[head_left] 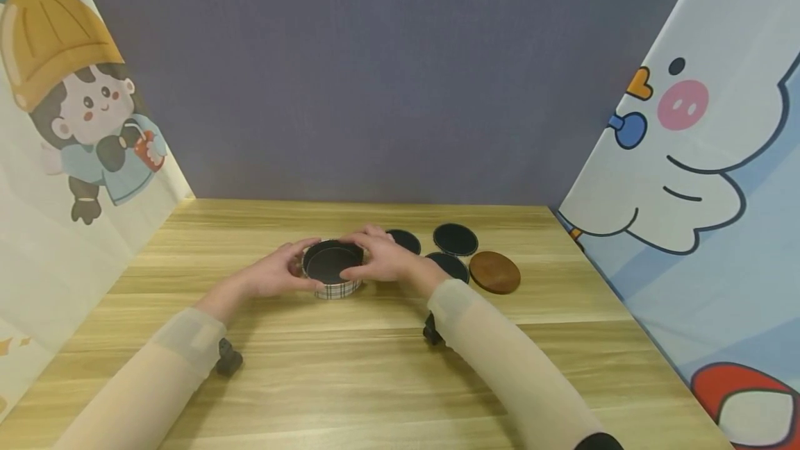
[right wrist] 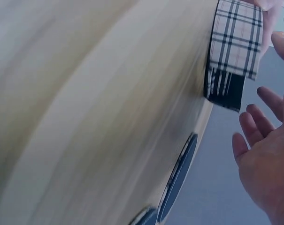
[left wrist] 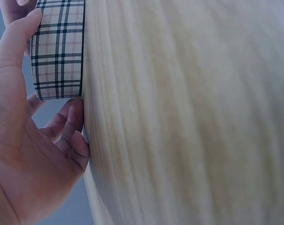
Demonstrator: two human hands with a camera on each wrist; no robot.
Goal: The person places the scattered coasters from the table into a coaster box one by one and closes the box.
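A round coaster holder [head_left: 334, 264] with a plaid outer wall and dark inside stands on the wooden table, between both hands. My left hand [head_left: 278, 273] holds its left side, thumb along the near wall and fingers round the far side. The left wrist view shows that thumb on the plaid holder [left wrist: 59, 51]. My right hand [head_left: 386, 259] spreads over the right side, thumb and index finger overlapping the rim in the head view. In the right wrist view, a notch shows dark lining in the holder [right wrist: 235, 40], and the right fingers [right wrist: 254, 124] stand apart from it, relaxed.
Right of the holder lie black round coasters: one [head_left: 406, 239] partly behind the right hand, one [head_left: 455, 239] farther back, one [head_left: 451, 267] by the right wrist. A brown round coaster [head_left: 495, 272] lies rightmost. A grey panel [head_left: 375, 89] rises behind the table [head_left: 350, 380].
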